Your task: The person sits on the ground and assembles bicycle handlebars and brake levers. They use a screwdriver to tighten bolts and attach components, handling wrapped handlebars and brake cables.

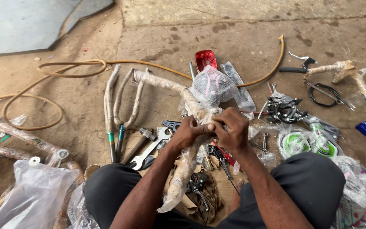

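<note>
Bare concrete floor [234, 38] carried scattered tools; left hand [188, 132] and right hand [233, 130] gripped the paper-wrapped frame tube [183, 169], fingers clenched, steadying it between the knees.

two hands [191, 132] [233, 129], one hammer [140, 143], one spanner [151, 148]

Matt tan paper wraps the bicycle frame [166, 85]; crinkled clear plastic covers the saddle [212, 87]. The wrench [151, 148] is bare grey metal, the concrete floor [234, 38] rough and stained.
</note>
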